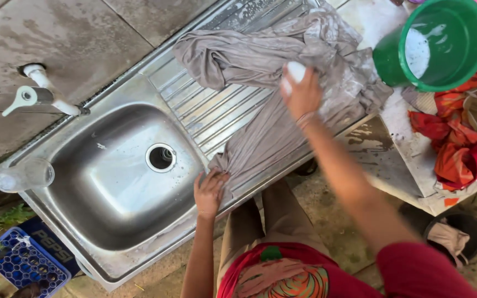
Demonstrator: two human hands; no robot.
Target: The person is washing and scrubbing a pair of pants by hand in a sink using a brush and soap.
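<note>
A wet grey garment (266, 60) lies spread over the ribbed drainboard of a steel sink (111, 182). My right hand (301, 95) presses a white bar of soap (293, 73) onto the cloth near its middle. My left hand (210, 191) grips the garment's lower corner at the sink's front edge, beside the basin. Soapy foam shows on the cloth at the right.
A green bucket (443, 44) with soapy water stands at the upper right. Red and orange clothes (459, 149) are piled on the counter to the right. A white tap (37, 95) juts from the wall, a clear bottle (26, 175) lies at the sink's left rim, and a blue crate (28, 262) sits below.
</note>
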